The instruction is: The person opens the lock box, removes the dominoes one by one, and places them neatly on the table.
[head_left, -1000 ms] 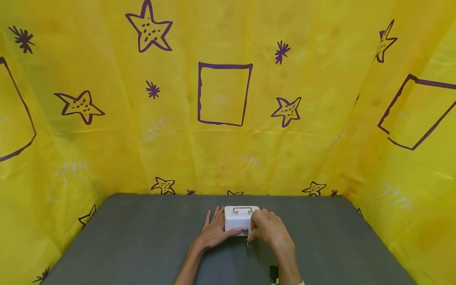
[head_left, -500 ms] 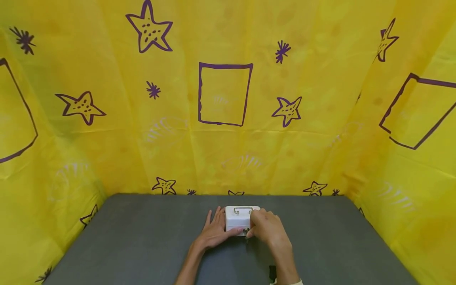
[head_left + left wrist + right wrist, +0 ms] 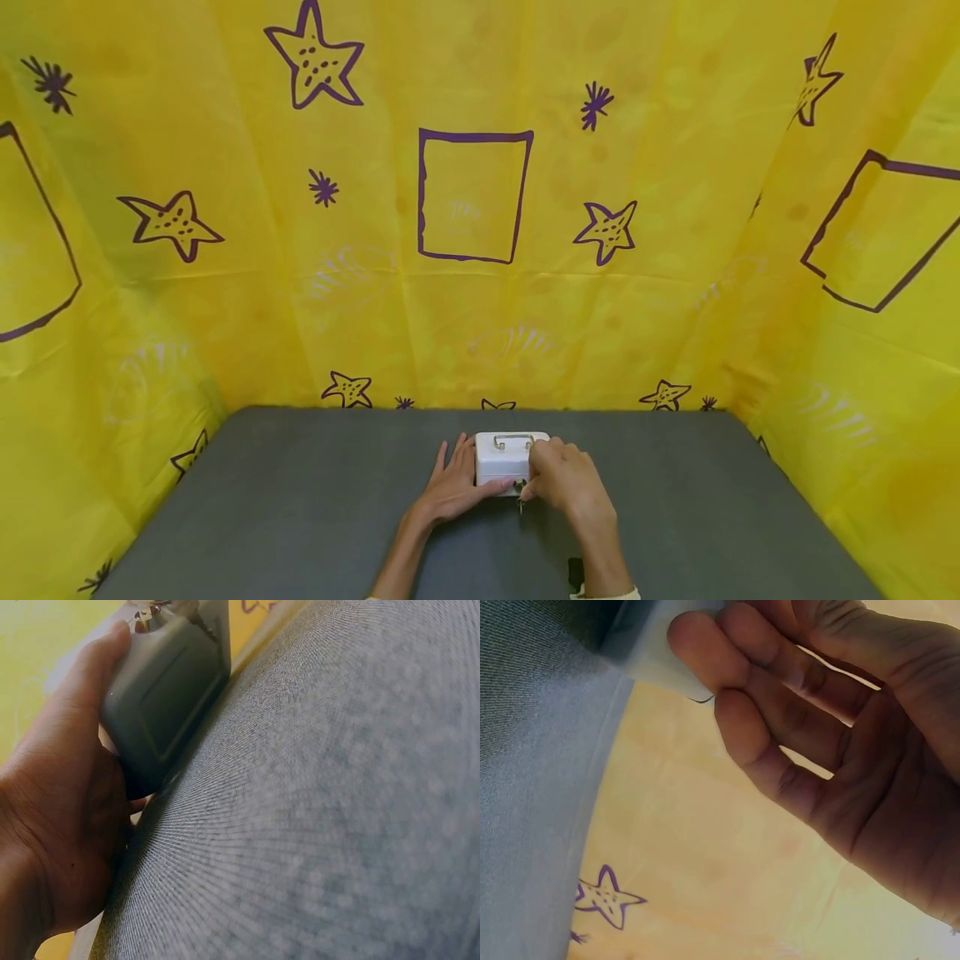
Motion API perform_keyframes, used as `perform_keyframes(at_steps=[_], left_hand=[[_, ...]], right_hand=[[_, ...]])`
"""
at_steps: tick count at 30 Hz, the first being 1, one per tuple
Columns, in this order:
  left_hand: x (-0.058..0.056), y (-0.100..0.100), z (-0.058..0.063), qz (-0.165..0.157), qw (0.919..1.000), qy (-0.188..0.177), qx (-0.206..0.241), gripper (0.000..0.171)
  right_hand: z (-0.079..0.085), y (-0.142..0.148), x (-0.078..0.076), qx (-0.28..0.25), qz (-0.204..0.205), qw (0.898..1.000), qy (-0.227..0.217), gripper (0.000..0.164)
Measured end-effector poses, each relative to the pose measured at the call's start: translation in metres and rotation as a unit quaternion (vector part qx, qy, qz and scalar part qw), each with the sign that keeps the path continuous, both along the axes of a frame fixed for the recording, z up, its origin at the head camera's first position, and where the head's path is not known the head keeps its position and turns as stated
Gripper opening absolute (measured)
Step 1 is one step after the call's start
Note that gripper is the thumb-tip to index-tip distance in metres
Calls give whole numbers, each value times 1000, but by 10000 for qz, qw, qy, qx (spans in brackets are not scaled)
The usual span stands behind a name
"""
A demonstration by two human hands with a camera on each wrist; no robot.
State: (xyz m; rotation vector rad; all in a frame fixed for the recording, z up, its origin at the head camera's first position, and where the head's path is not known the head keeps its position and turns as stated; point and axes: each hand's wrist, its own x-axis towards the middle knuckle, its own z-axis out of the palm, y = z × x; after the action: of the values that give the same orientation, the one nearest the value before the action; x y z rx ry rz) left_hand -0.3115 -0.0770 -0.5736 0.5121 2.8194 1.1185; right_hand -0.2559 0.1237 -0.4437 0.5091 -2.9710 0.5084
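Observation:
A small white cash box (image 3: 501, 461) with a folding metal handle on its lid stands closed on the grey table, lock side towards me. My left hand (image 3: 450, 493) lies along its left side with fingers straight, the thumb pressing the front beside the lock (image 3: 519, 484). In the left wrist view that thumb reaches up the box front (image 3: 169, 697). At the lock, my right hand (image 3: 568, 479) pinches a key, mostly hidden by the fingers; another small key (image 3: 521, 507) dangles below. The right wrist view shows curled fingers (image 3: 742, 735) beside the box's pale side (image 3: 656, 645).
Grey cloth covers the table (image 3: 322, 500). Yellow curtains (image 3: 480, 333) printed with purple stars and squares hang behind it and on both sides. A black strap piece (image 3: 575, 573) shows beside my right wrist.
My right hand has shifted and turned slightly at the lock, and the dangling key has swung a little. My left hand keeps its place on the box, which stays closed.

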Motion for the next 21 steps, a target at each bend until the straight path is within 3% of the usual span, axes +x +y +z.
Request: perform_keyframes(at_steps=[11, 21], left_hand=[[-4, -2, -4, -59, 10000, -32, 35, 106], [-2, -2, 0, -147, 9998, 38, 130, 111]], right_hand=[[7, 5, 1, -553, 855, 9936, -484, 14], [9, 2, 0, -439, 655, 9950, -616, 11]])
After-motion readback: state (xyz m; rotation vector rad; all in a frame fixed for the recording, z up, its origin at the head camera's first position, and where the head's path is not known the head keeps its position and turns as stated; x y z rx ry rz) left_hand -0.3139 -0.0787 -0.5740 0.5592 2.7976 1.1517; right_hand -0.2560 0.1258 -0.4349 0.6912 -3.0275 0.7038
